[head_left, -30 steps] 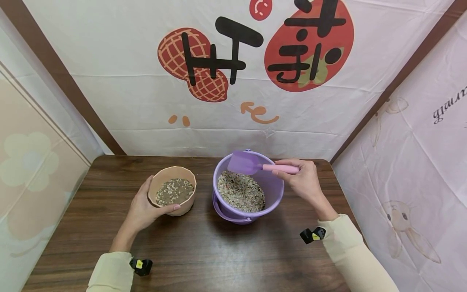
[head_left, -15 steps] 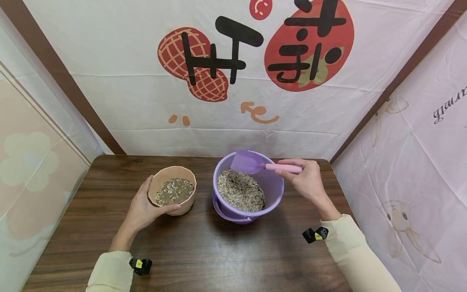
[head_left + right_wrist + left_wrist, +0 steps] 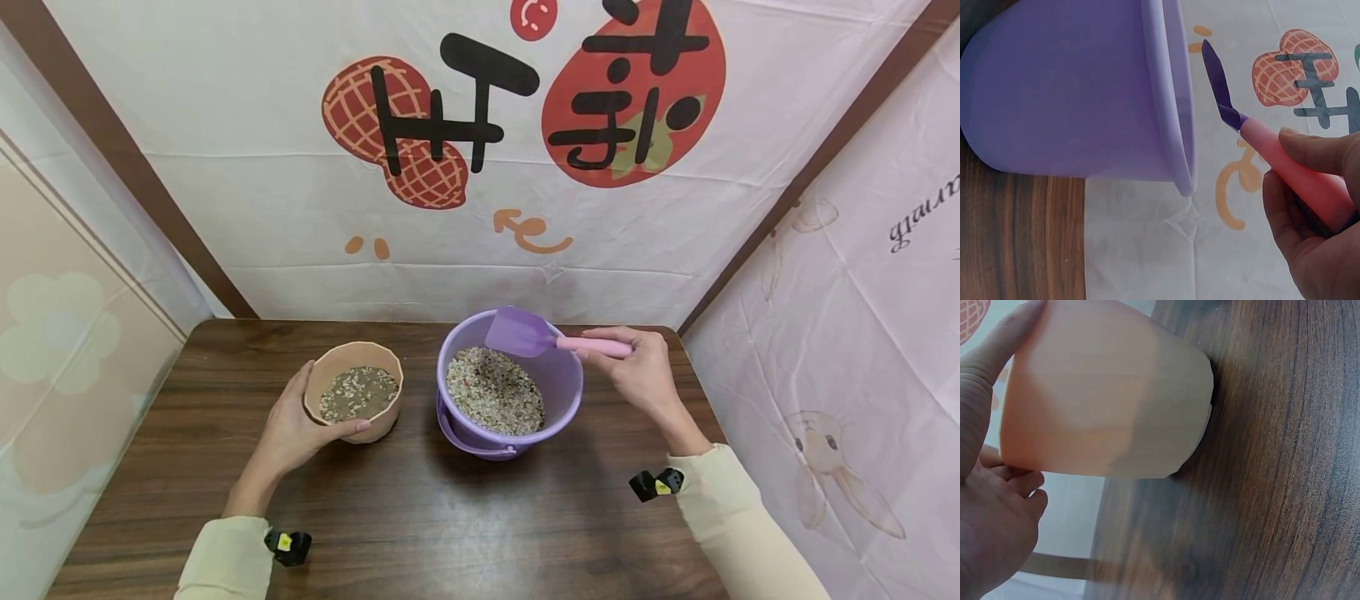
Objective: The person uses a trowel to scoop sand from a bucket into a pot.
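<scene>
At the table's left, my left hand (image 3: pixel 296 429) grips the peach flowerpot (image 3: pixel 384 425) by its near-left rim, thumb along the front. Brown soil-like matter with pale grains (image 3: pixel 360 393) lies inside it. My right hand (image 3: pixel 641 371) holds a toy shovel by its pink handle (image 3: pixel 596 346). Its purple blade (image 3: pixel 519 332) hangs above the far part of the purple bucket (image 3: pixel 573 408), and nothing shows on it. Mixed pale gravel (image 3: pixel 495 392) covers the bucket's bottom. In the right wrist view, the shovel (image 3: pixel 1297 169) is apart from the bucket's rim.
A brown wood-grain table (image 3: pixel 450 533) carries both containers. Behind it hangs a white printed cloth (image 3: pixel 300 217), close to the bucket's far side. Another printed cloth (image 3: pixel 847 350) flanks the right. The bucket's handle (image 3: pixel 480 452) hangs down at its front.
My right hand has drifted slightly right, drawing the shovel with it above the bucket. The left hand and the flowerpot have stayed in place.
</scene>
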`<state>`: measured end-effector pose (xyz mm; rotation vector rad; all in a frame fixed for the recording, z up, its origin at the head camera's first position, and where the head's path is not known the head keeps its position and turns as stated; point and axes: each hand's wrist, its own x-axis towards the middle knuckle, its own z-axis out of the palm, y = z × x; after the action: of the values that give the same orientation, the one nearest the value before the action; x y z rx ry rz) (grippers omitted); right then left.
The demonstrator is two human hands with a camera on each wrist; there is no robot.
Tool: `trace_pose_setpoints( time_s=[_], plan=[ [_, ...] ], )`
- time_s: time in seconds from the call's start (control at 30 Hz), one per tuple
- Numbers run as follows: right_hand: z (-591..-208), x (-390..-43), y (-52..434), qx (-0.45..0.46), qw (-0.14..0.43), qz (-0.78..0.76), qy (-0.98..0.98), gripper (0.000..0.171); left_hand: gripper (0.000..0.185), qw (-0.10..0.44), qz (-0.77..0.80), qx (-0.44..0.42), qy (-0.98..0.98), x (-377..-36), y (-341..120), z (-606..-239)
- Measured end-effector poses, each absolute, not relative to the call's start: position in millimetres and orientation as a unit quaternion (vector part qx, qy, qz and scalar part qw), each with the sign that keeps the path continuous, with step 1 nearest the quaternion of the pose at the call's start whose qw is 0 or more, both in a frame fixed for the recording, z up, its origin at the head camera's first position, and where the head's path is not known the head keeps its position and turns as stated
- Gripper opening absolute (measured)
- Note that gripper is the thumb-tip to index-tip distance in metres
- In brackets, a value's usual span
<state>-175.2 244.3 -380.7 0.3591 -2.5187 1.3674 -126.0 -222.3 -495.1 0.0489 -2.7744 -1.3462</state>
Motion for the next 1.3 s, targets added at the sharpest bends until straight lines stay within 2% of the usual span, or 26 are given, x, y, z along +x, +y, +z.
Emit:
trace_pose_setpoints(
  time_s=[0.57, 0.87, 1.1, 1.3],
  plan=[
    [-383.2, -173.2, 255.1, 0.105, 0.125, 0.457, -0.874, 0.033, 0.136, 0.034, -0.429, 0.006, -0.903, -126.3, -223.0, -495.7],
    [-376.8, -167.4, 253.4, 0.094, 0.126, 0.452, -0.878, 0.029, 0.137, 0.032, -0.425, 0.006, -0.905, -126.1, -222.6, -493.1],
    [-387.7, -170.2, 263.7, 0.091, 0.127, 0.453, -0.878, 0.033, 0.138, 0.029, -0.424, 0.007, -0.905, -126.7, -222.5, -492.5],
    [-375.6, -161.9, 256.7, 0.084, 0.121, 0.452, -0.88, 0.029, 0.141, 0.028, -0.415, 0.005, -0.909, -127.0, -222.3, -489.3]
  ],
)
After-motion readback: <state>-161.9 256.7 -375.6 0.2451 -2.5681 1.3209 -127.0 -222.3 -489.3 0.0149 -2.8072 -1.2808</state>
